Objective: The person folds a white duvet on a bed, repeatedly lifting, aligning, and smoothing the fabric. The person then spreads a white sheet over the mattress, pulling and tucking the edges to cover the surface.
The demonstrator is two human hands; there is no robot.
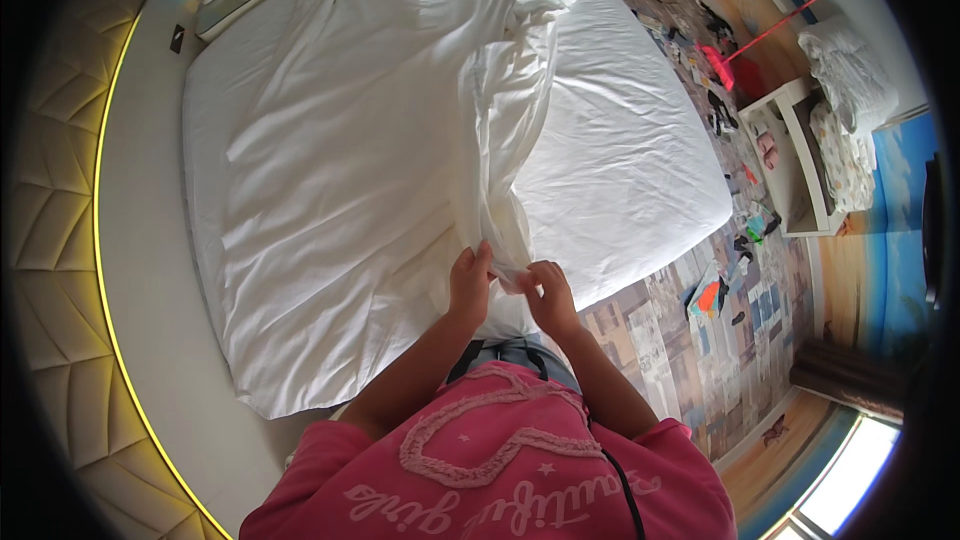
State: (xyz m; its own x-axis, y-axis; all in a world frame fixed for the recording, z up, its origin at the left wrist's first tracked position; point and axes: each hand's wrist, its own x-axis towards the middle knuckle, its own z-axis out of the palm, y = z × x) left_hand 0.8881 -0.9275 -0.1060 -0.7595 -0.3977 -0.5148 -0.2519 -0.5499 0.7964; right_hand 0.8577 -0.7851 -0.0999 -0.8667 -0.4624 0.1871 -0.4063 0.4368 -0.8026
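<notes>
A white duvet cover or sheet [360,142] lies loosely spread over the left and middle of a bed, full of creases. Its right edge is gathered into a long fold that runs down to my body. My left hand [471,281] pinches this fold near the bed's front edge. Just right of it, my right hand [551,296] grips the same edge between thumb and fingers. Right of the fold, a white fitted sheet [622,142] covers the mattress, lightly wrinkled. What lies under the gathered cloth is hidden.
A padded panel [56,240] with a lit yellow strip runs along the left. On the patterned floor [667,345] at right lie several scattered items. A pink broom [718,66] stands near a white shelf unit [806,165] with folded bedding [847,75] on top.
</notes>
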